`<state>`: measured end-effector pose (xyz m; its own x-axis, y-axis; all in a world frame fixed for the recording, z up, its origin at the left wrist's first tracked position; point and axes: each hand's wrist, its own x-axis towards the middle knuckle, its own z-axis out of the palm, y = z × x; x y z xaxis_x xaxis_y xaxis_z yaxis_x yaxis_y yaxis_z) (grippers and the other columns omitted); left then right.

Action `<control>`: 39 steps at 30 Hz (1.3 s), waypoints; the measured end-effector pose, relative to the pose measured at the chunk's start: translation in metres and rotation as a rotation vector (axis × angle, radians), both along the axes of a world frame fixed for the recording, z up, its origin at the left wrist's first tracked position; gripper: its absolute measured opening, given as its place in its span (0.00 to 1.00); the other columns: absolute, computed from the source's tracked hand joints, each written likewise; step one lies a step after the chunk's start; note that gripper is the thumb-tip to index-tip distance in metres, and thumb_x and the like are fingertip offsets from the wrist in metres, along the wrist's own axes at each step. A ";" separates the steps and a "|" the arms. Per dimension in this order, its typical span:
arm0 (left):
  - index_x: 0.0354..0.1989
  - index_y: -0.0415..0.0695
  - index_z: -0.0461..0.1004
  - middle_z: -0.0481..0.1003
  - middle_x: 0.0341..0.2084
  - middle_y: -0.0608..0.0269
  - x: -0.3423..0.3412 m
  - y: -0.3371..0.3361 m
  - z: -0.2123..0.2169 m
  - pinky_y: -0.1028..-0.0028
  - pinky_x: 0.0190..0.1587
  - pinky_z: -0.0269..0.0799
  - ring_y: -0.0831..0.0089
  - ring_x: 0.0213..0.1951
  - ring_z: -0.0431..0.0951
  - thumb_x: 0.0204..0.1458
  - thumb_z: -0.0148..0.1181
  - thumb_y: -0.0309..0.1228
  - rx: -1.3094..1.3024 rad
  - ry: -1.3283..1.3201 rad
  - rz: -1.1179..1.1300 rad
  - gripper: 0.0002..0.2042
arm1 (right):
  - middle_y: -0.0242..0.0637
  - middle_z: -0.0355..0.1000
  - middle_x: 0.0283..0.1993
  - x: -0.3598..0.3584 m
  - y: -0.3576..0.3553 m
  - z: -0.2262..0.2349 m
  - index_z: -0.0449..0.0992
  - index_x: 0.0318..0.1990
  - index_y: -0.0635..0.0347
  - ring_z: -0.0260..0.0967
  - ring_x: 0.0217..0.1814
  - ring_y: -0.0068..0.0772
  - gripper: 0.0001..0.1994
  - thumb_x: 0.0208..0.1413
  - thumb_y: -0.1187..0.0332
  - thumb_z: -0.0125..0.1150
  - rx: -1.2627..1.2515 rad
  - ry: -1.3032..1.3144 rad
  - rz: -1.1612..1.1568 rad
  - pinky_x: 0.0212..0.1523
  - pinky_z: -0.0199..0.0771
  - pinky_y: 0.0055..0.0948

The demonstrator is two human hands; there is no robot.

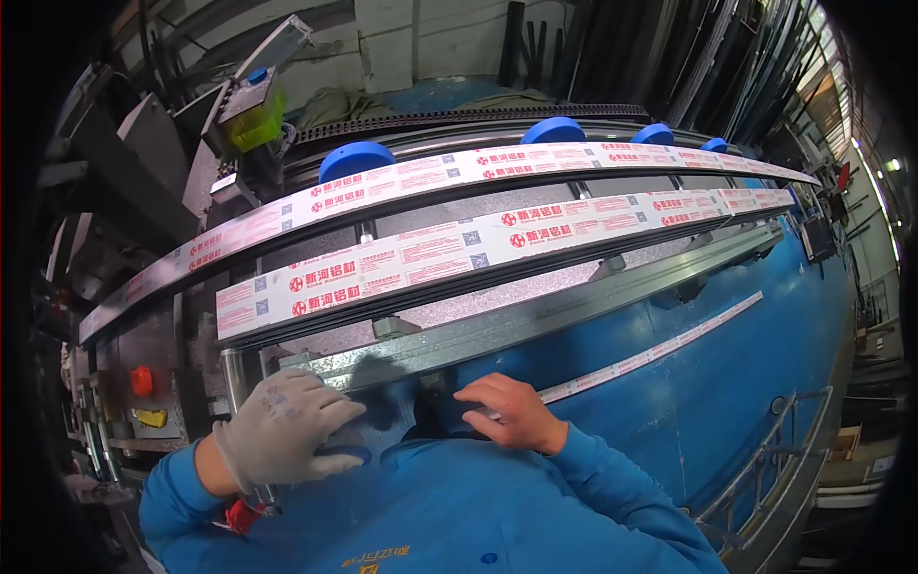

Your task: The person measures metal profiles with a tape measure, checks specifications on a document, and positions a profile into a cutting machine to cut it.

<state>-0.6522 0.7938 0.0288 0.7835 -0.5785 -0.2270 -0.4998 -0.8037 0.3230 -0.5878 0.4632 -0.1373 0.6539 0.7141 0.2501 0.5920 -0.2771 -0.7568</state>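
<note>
My left hand (287,426), in a pale grey work glove, is at the lower left beside an upright metal post (236,375). Its fingers are stretched and the thumb stands apart. A rounded, blue-edged thing (352,453) shows by the thumb; whether they touch, I cannot tell. My bare right hand (516,411) is in front of my chest with fingers curled in. Something small and pale shows by its fingertips, too small to name. Beyond both hands lie two long profiles wrapped in white film with red print, a nearer one (402,266) and a farther one (411,179).
The profiles rest across a machine bed with a grey metal rail (555,311) along its near side. Blue discs (356,159) line the far side. A narrow printed strip (660,350) lies lower right, near a metal-framed cart (765,459). A yellow-green container (253,120) stands upper left.
</note>
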 end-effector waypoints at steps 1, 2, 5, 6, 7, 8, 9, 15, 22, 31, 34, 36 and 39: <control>0.51 0.46 0.79 0.82 0.44 0.60 0.005 -0.004 0.002 0.63 0.58 0.72 0.62 0.47 0.80 0.50 0.72 0.49 0.005 0.005 0.004 0.25 | 0.35 0.80 0.47 -0.001 -0.004 -0.002 0.82 0.51 0.57 0.77 0.45 0.38 0.15 0.54 0.71 0.69 0.005 0.005 0.004 0.46 0.77 0.29; 0.51 0.46 0.79 0.81 0.45 0.60 0.013 -0.011 0.003 0.62 0.58 0.72 0.62 0.48 0.80 0.50 0.72 0.49 -0.028 -0.058 0.003 0.25 | 0.36 0.81 0.47 -0.002 -0.010 -0.005 0.82 0.51 0.57 0.77 0.45 0.38 0.16 0.54 0.71 0.69 0.000 0.022 -0.017 0.46 0.78 0.30; 0.51 0.46 0.79 0.81 0.47 0.59 0.042 -0.032 0.002 0.62 0.58 0.73 0.61 0.50 0.80 0.48 0.74 0.48 -0.118 -0.247 -0.004 0.26 | 0.37 0.81 0.48 -0.011 -0.030 -0.016 0.83 0.51 0.59 0.77 0.45 0.38 0.16 0.53 0.72 0.69 -0.009 0.076 -0.082 0.47 0.78 0.30; 0.52 0.46 0.79 0.79 0.50 0.57 0.052 -0.041 0.001 0.61 0.60 0.72 0.59 0.53 0.78 0.47 0.75 0.47 -0.153 -0.256 0.008 0.26 | 0.37 0.81 0.48 -0.013 -0.037 -0.020 0.83 0.51 0.59 0.77 0.45 0.38 0.16 0.53 0.72 0.69 0.006 0.083 -0.076 0.47 0.78 0.30; 0.53 0.46 0.78 0.78 0.52 0.56 0.063 -0.051 0.000 0.59 0.61 0.71 0.57 0.57 0.77 0.46 0.75 0.46 -0.187 -0.265 0.020 0.27 | 0.38 0.81 0.48 -0.015 -0.045 -0.024 0.83 0.51 0.59 0.77 0.45 0.38 0.16 0.53 0.72 0.69 0.010 0.112 -0.104 0.47 0.78 0.31; 0.53 0.46 0.78 0.78 0.52 0.56 0.075 -0.062 -0.004 0.59 0.61 0.71 0.57 0.57 0.77 0.46 0.75 0.46 -0.180 -0.266 0.020 0.27 | 0.38 0.81 0.48 -0.016 -0.055 -0.027 0.83 0.51 0.59 0.77 0.45 0.39 0.16 0.53 0.72 0.69 0.005 0.135 -0.137 0.47 0.78 0.31; 0.54 0.46 0.78 0.77 0.54 0.56 0.085 -0.075 -0.007 0.58 0.63 0.70 0.55 0.59 0.75 0.46 0.75 0.45 -0.188 -0.354 0.028 0.28 | 0.39 0.81 0.48 -0.017 -0.065 -0.029 0.83 0.51 0.60 0.77 0.45 0.39 0.16 0.54 0.72 0.69 0.003 0.158 -0.167 0.47 0.78 0.31; 0.57 0.47 0.77 0.74 0.59 0.52 0.158 -0.168 -0.044 0.51 0.66 0.67 0.50 0.63 0.71 0.44 0.77 0.41 -0.142 -0.645 0.153 0.30 | 0.39 0.82 0.48 -0.007 -0.138 -0.038 0.83 0.49 0.60 0.78 0.47 0.39 0.14 0.54 0.72 0.68 0.080 0.265 -0.221 0.49 0.79 0.31; 0.51 0.45 0.82 0.78 0.54 0.52 0.167 -0.209 -0.073 0.53 0.65 0.68 0.50 0.60 0.73 0.48 0.74 0.37 0.002 -0.682 0.427 0.21 | 0.40 0.82 0.47 0.000 -0.259 -0.030 0.84 0.48 0.62 0.78 0.46 0.41 0.13 0.55 0.71 0.68 0.082 0.253 -0.255 0.49 0.79 0.32; 0.49 0.44 0.82 0.79 0.53 0.52 0.165 -0.236 -0.084 0.54 0.65 0.68 0.50 0.59 0.74 0.49 0.73 0.34 0.065 -0.771 0.557 0.19 | 0.40 0.82 0.47 0.016 -0.361 -0.018 0.83 0.49 0.63 0.78 0.47 0.41 0.14 0.56 0.71 0.68 0.073 0.112 -0.394 0.50 0.79 0.33; 0.48 0.44 0.82 0.79 0.53 0.52 0.165 -0.240 -0.094 0.54 0.65 0.68 0.50 0.59 0.74 0.49 0.72 0.33 0.038 -0.838 0.600 0.17 | 0.42 0.81 0.49 0.024 -0.374 -0.007 0.83 0.49 0.64 0.78 0.49 0.43 0.15 0.54 0.73 0.67 0.086 0.093 -0.390 0.52 0.79 0.33; 0.47 0.43 0.82 0.79 0.53 0.53 0.165 -0.242 -0.102 0.54 0.65 0.68 0.50 0.59 0.74 0.50 0.71 0.32 0.018 -0.856 0.610 0.16 | 0.43 0.81 0.50 0.028 -0.382 -0.002 0.82 0.50 0.64 0.78 0.49 0.43 0.15 0.54 0.74 0.67 0.082 0.085 -0.397 0.53 0.79 0.34; 0.46 0.43 0.81 0.79 0.53 0.54 0.170 -0.241 -0.117 0.55 0.66 0.67 0.50 0.59 0.74 0.51 0.70 0.31 -0.067 -0.899 0.685 0.14 | 0.42 0.81 0.51 0.035 -0.392 0.003 0.82 0.51 0.64 0.78 0.49 0.43 0.15 0.54 0.74 0.67 0.057 0.017 -0.370 0.53 0.79 0.34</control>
<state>-0.4819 0.5527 -0.0882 0.8031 0.0458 0.5941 -0.0334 -0.9920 0.1216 -0.5525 0.0714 -0.1348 0.8694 0.4140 0.2696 0.4471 -0.4274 -0.7858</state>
